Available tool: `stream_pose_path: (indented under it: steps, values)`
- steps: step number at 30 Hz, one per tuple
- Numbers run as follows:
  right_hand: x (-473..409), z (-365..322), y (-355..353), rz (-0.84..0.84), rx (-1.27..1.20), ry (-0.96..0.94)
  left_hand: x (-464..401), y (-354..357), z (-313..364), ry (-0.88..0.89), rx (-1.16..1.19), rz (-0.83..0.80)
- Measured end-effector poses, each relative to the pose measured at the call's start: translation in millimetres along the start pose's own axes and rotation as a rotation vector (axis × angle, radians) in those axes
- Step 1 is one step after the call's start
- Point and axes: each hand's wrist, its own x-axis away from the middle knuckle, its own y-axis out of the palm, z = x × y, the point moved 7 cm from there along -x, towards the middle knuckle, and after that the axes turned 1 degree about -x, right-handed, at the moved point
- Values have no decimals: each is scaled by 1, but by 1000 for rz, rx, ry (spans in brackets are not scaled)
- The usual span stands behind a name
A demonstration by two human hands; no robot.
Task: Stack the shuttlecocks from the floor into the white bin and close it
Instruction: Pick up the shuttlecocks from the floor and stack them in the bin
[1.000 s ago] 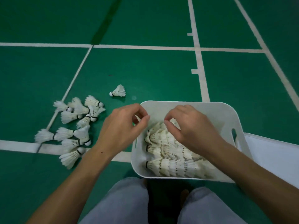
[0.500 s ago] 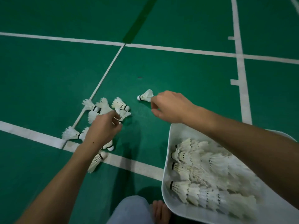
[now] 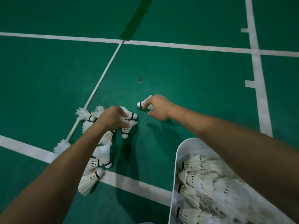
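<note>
- White lone shuttlecock, mid-frame: right hand pinches it; lift by the cork.
- Left hand curls onto the pile, centre-left; grip uncertain.
- Bin, lower right: nest cork-first.

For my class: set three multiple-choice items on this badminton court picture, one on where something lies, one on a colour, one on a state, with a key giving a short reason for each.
1. Where does the white bin lie?
A. lower right, near the right arm
B. upper left, beyond the lines
C. centre, between the hands

2. What colour is the court floor?
A. blue
B. green
C. red

3. What is the right hand doing?
A. resting flat in the bin
B. hanging idle, far from any shuttlecock
C. closing its fingers on a lone shuttlecock

Key: 1 A, the bin's rim shows at lower right. 2 B, the floor is green with white lines. 3 C, the fingers curl onto the shuttlecock that lies apart from the pile.
</note>
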Motion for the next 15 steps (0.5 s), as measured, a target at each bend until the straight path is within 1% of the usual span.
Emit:
stream_pose_path:
  steps: [2,4,6,9,13,15]
  values:
    - [-4,1,6,-3,-25,5,0,5,-2,8,26,-16]
    - [-4,3,9,1,-56,16,3,4,-1,19,17,52]
    - [4,3,0,48,-110,12,11,-1,3,46,32,145]
    - [30,2,-31,209,-199,-14,34,-12,19,111,126,252]
    - [91,6,-77,448,-351,-49,82,-36,57,242,275,385]
    - [127,11,-95,545,-440,-57,111,-47,78,321,332,422]
